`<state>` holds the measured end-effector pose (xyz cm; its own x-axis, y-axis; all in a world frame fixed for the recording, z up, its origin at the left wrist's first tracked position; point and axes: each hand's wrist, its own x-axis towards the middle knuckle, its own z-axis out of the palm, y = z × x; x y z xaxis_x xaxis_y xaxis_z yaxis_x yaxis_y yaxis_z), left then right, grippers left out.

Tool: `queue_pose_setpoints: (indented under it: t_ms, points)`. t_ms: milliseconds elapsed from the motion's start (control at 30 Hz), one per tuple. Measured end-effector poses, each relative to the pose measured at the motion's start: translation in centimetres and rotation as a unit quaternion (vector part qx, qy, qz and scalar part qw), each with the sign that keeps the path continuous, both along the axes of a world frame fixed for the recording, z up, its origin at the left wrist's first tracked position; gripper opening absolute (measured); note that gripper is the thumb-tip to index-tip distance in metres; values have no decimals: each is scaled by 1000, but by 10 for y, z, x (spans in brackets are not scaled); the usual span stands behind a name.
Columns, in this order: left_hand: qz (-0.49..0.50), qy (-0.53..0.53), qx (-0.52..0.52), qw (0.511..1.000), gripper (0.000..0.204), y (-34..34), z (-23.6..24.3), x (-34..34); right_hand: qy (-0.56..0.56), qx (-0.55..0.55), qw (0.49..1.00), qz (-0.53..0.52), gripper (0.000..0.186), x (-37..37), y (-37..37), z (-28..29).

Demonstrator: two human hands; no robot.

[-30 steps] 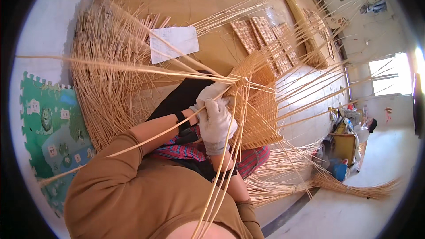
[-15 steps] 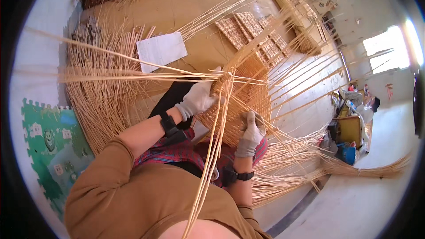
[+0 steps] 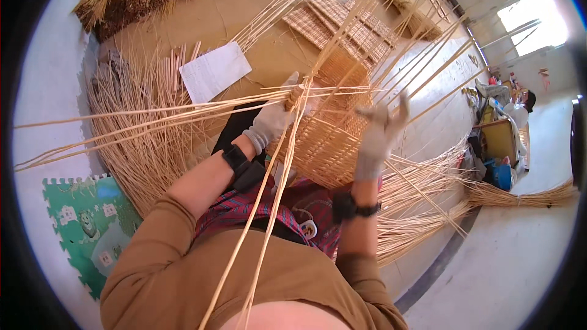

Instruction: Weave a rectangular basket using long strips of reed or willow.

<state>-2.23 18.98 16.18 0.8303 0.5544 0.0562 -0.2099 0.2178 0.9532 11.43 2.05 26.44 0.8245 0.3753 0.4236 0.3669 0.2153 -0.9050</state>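
Note:
A half-woven wicker basket (image 3: 325, 154) rests over my lap, with long loose rods standing out from its far and right sides. My left hand (image 3: 273, 122), in a pale work glove, grips the basket's left corner, where several willow rods cross; one bundle (image 3: 177, 119) runs off to the left and another (image 3: 282, 186) comes down across my body. My right hand (image 3: 376, 140), gloved too and smeared by motion, is lifted at the basket's right side. Its fingers are spread, and nothing shows in them.
Flat woven panels (image 3: 348, 24) lie beyond the basket, a white sheet (image 3: 215, 72) at the left. Loose rods (image 3: 131, 128) spread over the floor on the left, more bundles (image 3: 422, 208) at the right. A green foam mat (image 3: 92, 226) is at lower left. Another person (image 3: 518, 113) sits far right.
My right hand has let go of the basket's near right side and risen to the right, fingers spreading. The rods across my body have swung left. My left hand keeps hold.

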Motion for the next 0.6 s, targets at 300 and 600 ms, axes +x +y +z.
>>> queue_pose_setpoints:
  t_ms: [300,600]
  points:
    - [189,18,196,962,41,-39,26,-21,165,-48,982,-81,15,-55,-95,-18]
    - [-249,378,167,876,27,-61,116,48,64,18,984,-166,41,-25,-85,-24]
